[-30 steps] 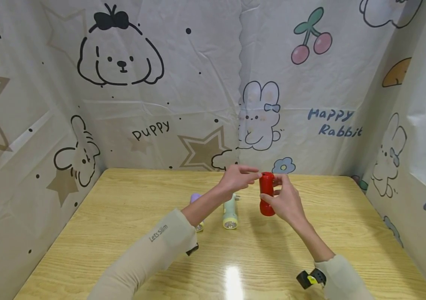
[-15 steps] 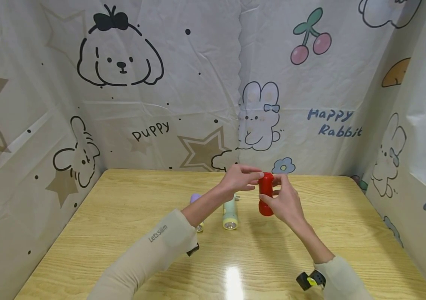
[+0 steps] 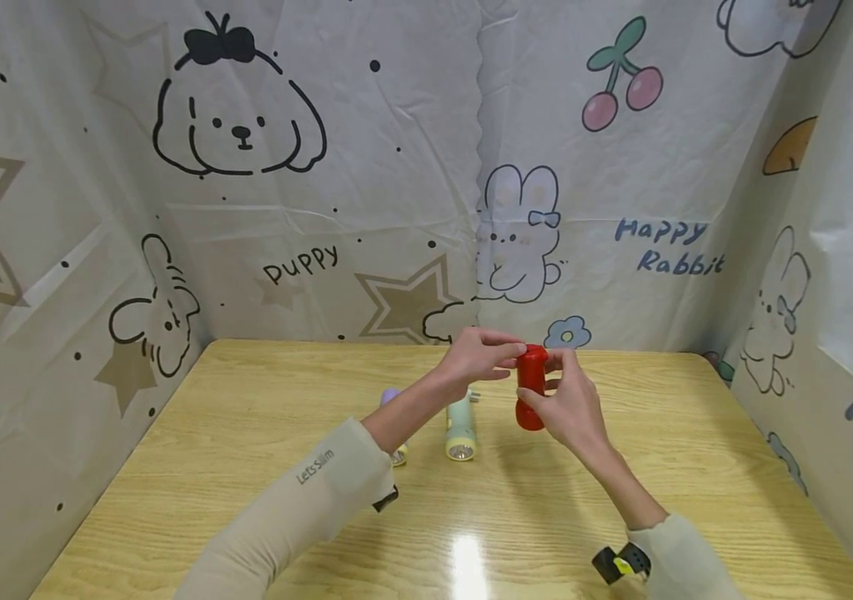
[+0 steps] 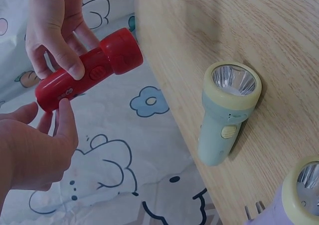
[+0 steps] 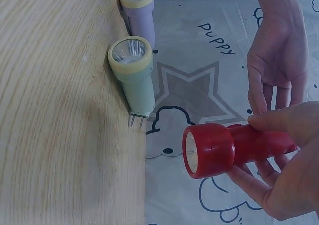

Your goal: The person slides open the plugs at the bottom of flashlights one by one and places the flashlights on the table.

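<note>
A red flashlight point(image 3: 530, 383) is held above the table, lamp end down and tail end up. My right hand point(image 3: 567, 404) grips its body, thumb on the near side and fingers behind. At the tail, my left hand point(image 3: 474, 357) pinches the end between thumb and forefinger. In the left wrist view, a slide switch shows on the red flashlight point(image 4: 92, 73) beside the right thumb. The right wrist view shows its clear lens facing left. A mint-green flashlight point(image 3: 460, 429) with a yellow rim lies on the table left of the red one.
A purple flashlight point(image 3: 390, 396) lies left of the green one, partly hidden by the left forearm. Two metal plug prongs point(image 5: 136, 120) stick out of the green one's tail. The wooden table point(image 3: 261, 450) meets a printed cloth point(image 3: 396, 192) behind and at the sides.
Both hands keep their hold on the red flashlight. It has shifted very slightly left, and its top has tilted a little. The other flashlights have stayed in place.
</note>
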The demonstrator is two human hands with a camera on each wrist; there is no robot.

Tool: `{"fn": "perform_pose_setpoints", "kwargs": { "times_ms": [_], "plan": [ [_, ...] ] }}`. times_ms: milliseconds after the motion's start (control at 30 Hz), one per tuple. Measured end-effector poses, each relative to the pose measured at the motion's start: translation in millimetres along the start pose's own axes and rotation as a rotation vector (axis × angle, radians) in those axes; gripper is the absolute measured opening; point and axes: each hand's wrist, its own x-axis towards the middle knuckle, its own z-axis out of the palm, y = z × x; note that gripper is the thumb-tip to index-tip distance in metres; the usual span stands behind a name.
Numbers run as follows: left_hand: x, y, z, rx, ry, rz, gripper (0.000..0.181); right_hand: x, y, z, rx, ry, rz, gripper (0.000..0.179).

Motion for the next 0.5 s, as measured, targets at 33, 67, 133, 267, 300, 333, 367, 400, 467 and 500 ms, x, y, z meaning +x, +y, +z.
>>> {"fn": "perform_pose_setpoints", "kwargs": {
  "times_ms": [33, 67, 133, 267, 300, 333, 367, 400, 467, 500],
  "plan": [
    [0.0, -0.1, -0.1, 0.001, 0.0, -0.001, 0.022, -0.3, 0.3, 0.2, 0.001, 0.002, -0.003, 0.054],
    [0.0, -0.2, -0.1, -0.001, 0.0, -0.002, 0.021, -0.5, 0.6, 0.4, 0.001, 0.004, -0.006, 0.054],
    [0.6, -0.7, 0.0, -0.002, 0.0, -0.004, 0.021, -1.2, 1.1, 0.6, 0.005, 0.008, -0.012, 0.055],
    [2.2, -1.7, 0.1, -0.001, 0.001, -0.013, 0.021, -2.1, 2.1, 1.0, 0.006, 0.012, -0.026, 0.055],
    [2.5, -1.8, 0.0, -0.001, 0.002, -0.015, 0.021, -2.1, 2.4, 1.2, 0.006, 0.013, -0.028, 0.055],
    [2.7, -1.9, -0.1, 0.001, 0.003, -0.017, 0.021, -2.2, 2.6, 1.4, 0.004, 0.012, -0.03, 0.055],
    [2.8, -1.9, -0.4, 0.0, 0.004, -0.02, 0.021, -2.1, 2.9, 1.6, 0.001, 0.011, -0.033, 0.055],
    [3.0, -1.9, -0.6, 0.0, 0.004, -0.023, 0.021, -2.1, 3.1, 1.8, -0.001, 0.011, -0.034, 0.055],
    [3.4, -1.9, -0.8, 0.002, 0.004, -0.026, 0.021, -2.0, 3.6, 2.1, -0.002, 0.011, -0.04, 0.055],
    [3.7, -2.0, -0.7, 0.004, 0.005, -0.026, 0.021, -1.8, 4.0, 2.1, -0.004, 0.013, -0.042, 0.055]
  ]
}}
